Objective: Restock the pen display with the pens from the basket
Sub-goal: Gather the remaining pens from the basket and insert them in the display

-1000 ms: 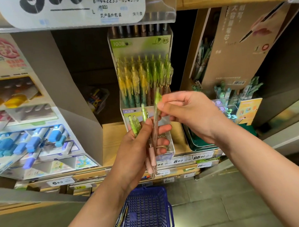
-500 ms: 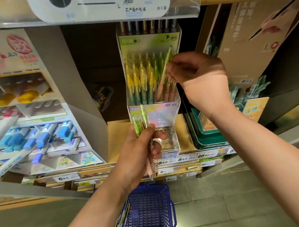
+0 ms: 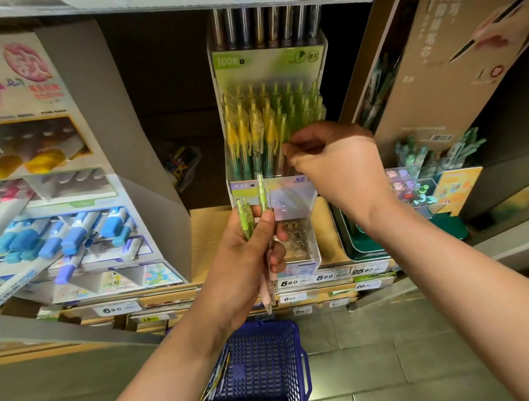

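Pen display [image 3: 290, 196] stood on shelf [image 3: 209, 224], yellow-green pens upright inside. Blue basket [image 3: 264, 361] sat below forearms. Right hand [image 3: 340, 166] reached display's right rows, fingers curled together; pinching pen or not, unclear. Left hand [image 3: 241, 262] gripped few green pens [image 3: 263, 194] before display.

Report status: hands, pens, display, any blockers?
Left hand grips a bunch of green pens in front of the pen display. Right hand at its right rows, fingers curled; pinch unclear. Blue basket below; nothing seen blocking.
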Motion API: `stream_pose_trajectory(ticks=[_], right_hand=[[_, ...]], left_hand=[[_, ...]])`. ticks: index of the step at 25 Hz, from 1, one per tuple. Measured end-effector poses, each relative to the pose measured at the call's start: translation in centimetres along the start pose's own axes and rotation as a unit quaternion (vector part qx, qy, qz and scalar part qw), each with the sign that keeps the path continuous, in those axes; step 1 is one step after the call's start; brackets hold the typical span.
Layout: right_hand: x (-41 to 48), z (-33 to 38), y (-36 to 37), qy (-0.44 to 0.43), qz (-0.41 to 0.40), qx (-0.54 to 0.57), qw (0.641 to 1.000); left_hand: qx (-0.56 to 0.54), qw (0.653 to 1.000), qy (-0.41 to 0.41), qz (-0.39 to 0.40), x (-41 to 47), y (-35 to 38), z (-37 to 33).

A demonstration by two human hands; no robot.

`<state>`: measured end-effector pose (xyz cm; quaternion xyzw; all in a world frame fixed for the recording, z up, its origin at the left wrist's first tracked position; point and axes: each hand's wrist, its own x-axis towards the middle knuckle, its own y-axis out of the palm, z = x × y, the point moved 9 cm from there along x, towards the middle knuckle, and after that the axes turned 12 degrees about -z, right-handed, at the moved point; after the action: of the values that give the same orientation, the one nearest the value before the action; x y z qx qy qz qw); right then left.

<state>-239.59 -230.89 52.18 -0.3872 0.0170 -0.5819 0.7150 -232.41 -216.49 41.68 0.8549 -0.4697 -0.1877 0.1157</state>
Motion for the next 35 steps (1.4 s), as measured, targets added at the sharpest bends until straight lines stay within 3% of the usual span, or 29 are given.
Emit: stream_pose_trajectory(ticks=[5,8,10,13,16,18,20,27,35], right_hand=[[-3.0,-1.8,0.6,0.102,0.077,0.042,0.991],[-6.0,-1.9,2.3,0.168,0.2,0.134,0.956],[-6.5,-2.1,2.5,0.187,0.218,0.179,0.941],[-5.9,-2.7,1.8,0.217,0.186,0.22,0.933],[-2.7,-3.4,-1.3,0.241,0.051,0.278,0.929],[-0.2,-3.2,-4.1,0.197,-0.043,0.293,0.935],[1.3,-2.5,-5.4,0.143,-0.087,0.289,0.943],[1.8,-0.8,-3.6,0.043,-0.079,0.222,0.971],[2.2,0.2,-4.0,-0.009,-0.102,0.158,0.982]], left_hand=[[-0.016,1.0,-0.014,-0.002,0.4,0.8,-0.2],[0.002,1.0,-0.015,0.006,0.4,1.3,-0.3],[-0.003,0.999,-0.031,0.008,0.4,1.5,-0.1],[-0.038,0.997,-0.069,-0.015,0.6,1.2,0.3],[-0.07,0.992,-0.094,-0.042,0.8,0.8,0.8],[-0.055,0.992,-0.093,-0.064,0.8,0.3,1.1],[-0.059,0.99,-0.099,-0.086,0.8,-0.1,1.6],[-0.089,0.987,-0.112,-0.077,0.8,-0.3,2.1],[-0.063,0.991,-0.114,-0.041,0.7,-0.2,2.4]])
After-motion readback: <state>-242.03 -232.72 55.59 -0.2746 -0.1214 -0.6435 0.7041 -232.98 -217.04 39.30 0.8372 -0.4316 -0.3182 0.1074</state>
